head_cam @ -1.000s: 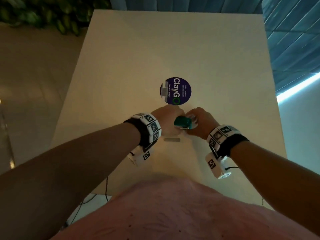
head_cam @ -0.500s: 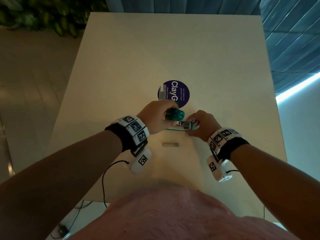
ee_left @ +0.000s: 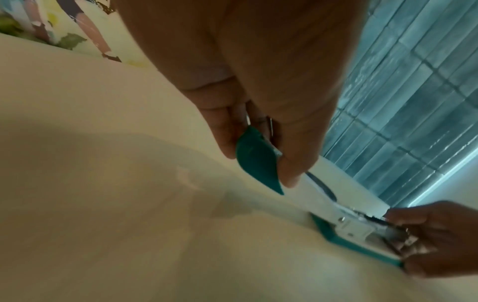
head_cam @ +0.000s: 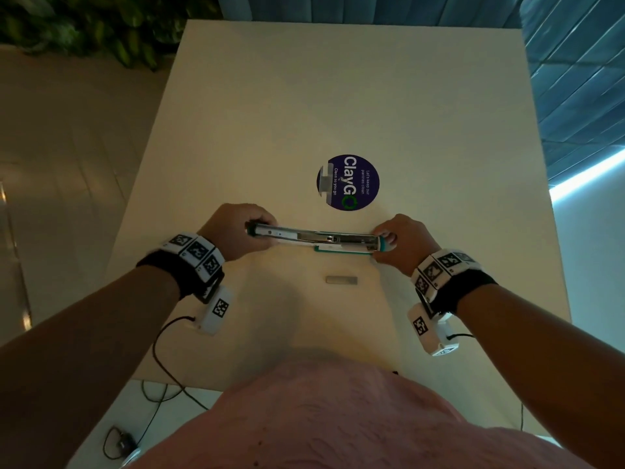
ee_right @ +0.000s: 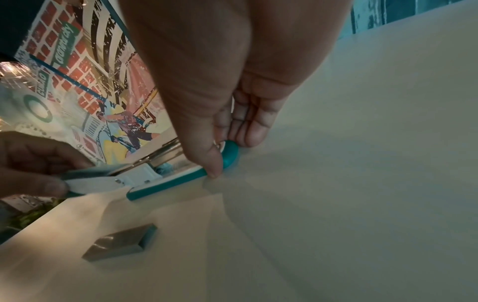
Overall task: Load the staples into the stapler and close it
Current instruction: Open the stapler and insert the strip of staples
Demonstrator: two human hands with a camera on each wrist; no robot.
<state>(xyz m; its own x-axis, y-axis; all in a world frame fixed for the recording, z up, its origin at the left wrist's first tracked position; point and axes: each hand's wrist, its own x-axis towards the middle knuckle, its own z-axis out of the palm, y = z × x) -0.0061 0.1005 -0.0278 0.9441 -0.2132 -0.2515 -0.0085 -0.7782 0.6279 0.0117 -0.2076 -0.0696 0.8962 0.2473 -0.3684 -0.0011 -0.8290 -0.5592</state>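
The teal and white stapler [head_cam: 318, 240] lies swung fully open, flat along the table, with its metal staple channel facing up. My left hand [head_cam: 236, 231] grips the lid's tip [ee_left: 256, 161] at the left end. At the right end my right hand [head_cam: 402, 242] pinches the teal base [ee_right: 227, 155] and holds it down on the table. A grey strip of staples [head_cam: 341, 280] rests loose on the table just in front of the stapler, also seen in the right wrist view as a small grey block [ee_right: 121, 243].
A round purple sticker [head_cam: 348, 182] marks the cream table [head_cam: 338, 96] just beyond the stapler, with a small grey piece [head_cam: 325, 182] at its left edge. Plants stand past the table's far left corner. Cables hang below the near edge.
My left hand has swung the stapler's lid out to the left until it lies fully open. The right hand stayed on the base. The staple strip has not moved.
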